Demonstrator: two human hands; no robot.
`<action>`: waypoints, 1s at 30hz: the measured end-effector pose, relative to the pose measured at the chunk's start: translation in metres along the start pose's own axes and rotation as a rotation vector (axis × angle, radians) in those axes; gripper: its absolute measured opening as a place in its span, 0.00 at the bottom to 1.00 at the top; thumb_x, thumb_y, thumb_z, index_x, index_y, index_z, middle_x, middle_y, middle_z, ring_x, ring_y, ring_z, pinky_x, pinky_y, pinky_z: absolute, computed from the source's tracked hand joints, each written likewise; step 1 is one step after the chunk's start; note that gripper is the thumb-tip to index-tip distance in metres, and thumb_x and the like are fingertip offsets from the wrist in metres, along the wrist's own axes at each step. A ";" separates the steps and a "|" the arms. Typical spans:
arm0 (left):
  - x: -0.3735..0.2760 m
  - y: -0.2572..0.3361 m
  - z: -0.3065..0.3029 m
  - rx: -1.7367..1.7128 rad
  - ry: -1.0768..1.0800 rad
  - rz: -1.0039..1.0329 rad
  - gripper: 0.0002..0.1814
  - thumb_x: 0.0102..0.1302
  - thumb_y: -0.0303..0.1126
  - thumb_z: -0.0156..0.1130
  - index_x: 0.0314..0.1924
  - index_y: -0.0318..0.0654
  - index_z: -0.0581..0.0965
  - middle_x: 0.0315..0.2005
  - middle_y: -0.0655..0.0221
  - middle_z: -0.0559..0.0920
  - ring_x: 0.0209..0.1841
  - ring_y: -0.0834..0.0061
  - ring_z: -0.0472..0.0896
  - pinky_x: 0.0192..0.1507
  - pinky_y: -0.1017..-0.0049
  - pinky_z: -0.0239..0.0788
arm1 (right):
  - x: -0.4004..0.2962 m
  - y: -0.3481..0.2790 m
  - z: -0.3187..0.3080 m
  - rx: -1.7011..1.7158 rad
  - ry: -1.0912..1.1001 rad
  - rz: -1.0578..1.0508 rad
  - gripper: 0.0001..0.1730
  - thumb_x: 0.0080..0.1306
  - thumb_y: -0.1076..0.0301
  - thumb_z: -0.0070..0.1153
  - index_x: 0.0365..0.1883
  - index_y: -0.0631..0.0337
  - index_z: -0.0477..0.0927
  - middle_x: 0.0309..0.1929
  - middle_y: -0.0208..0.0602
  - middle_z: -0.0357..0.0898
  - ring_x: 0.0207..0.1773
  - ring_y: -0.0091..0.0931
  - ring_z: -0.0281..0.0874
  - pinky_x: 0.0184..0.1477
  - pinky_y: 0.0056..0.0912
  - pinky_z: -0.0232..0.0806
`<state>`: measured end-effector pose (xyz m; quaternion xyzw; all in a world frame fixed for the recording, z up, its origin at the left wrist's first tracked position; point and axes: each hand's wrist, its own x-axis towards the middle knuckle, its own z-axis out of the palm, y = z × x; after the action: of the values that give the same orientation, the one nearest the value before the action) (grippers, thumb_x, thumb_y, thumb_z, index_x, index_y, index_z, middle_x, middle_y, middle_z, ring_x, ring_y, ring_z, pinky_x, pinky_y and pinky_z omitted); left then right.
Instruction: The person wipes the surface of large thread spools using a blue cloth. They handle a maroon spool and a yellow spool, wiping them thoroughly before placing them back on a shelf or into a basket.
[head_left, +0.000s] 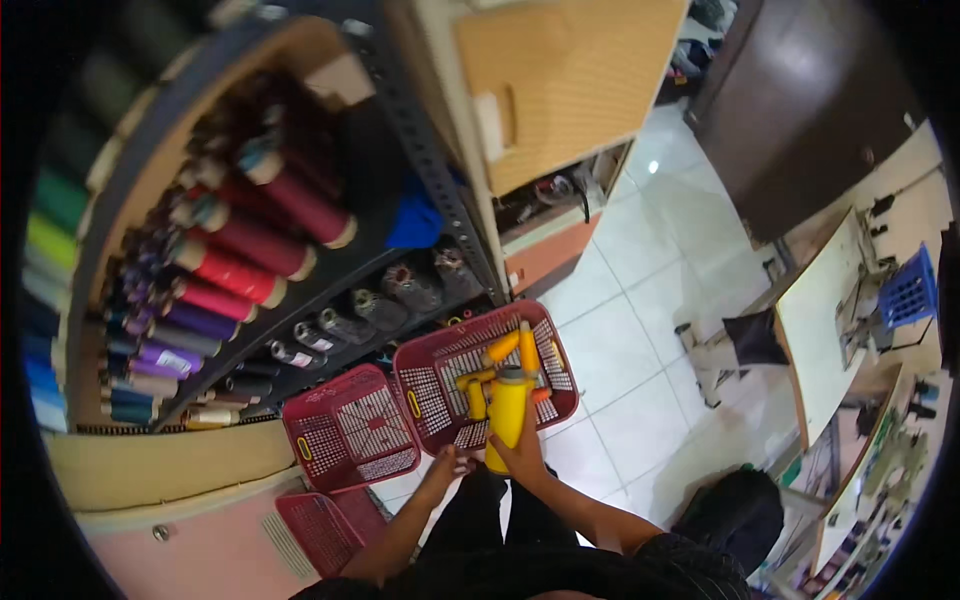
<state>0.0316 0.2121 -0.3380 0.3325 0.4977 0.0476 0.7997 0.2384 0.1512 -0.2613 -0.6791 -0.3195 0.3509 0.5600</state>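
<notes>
A large yellow thread spool (508, 416) is gripped in my right hand (525, 450), held upright over the near side of a dark red plastic basket (487, 330). Inside that basket lie several smaller yellow and orange thread spools (528, 349). My left hand (448, 471) is just left of the big spool, fingers apart and holding nothing that I can make out. It hovers near the corner between the two red baskets. The second dark red basket (352, 375) has only its perforated floor and walls showing.
Shelves on the left carry many-coloured thread spools (255, 247) and a lower row of grey wrapped spools (375, 307). A third red basket (315, 525) stands near left. Ahead is a wooden cabinet (555, 82). Sewing tables (814, 322) and a dark stool (731, 517) stand to the right.
</notes>
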 end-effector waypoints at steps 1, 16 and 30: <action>-0.015 0.025 0.013 -0.061 0.023 0.115 0.31 0.67 0.64 0.48 0.57 0.47 0.66 0.57 0.64 0.74 0.60 0.68 0.72 0.63 0.58 0.61 | -0.002 -0.023 0.002 -0.030 -0.059 -0.051 0.50 0.65 0.63 0.61 0.74 0.66 0.41 0.65 0.57 0.59 0.66 0.41 0.63 0.65 0.40 0.58; -0.193 0.150 -0.072 -0.579 0.155 0.737 0.19 0.65 0.38 0.60 0.52 0.40 0.68 0.37 0.60 0.79 0.39 0.65 0.81 0.44 0.63 0.76 | 0.231 -0.122 0.020 -1.271 0.009 -0.967 0.22 0.62 0.69 0.48 0.54 0.69 0.75 0.75 0.48 0.48 0.73 0.46 0.50 0.69 0.55 0.49; -0.253 0.132 -0.176 -0.786 0.249 0.946 0.22 0.68 0.47 0.53 0.54 0.41 0.68 0.39 0.62 0.79 0.42 0.62 0.80 0.48 0.59 0.73 | 0.150 -0.248 0.058 -0.851 0.150 -0.856 0.10 0.59 0.71 0.57 0.39 0.58 0.84 0.39 0.40 0.81 0.57 0.37 0.73 0.67 0.46 0.50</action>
<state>-0.2069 0.2961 -0.1179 0.1898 0.3316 0.6141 0.6905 0.2621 0.3488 -0.0420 -0.6774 -0.6362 -0.1129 0.3516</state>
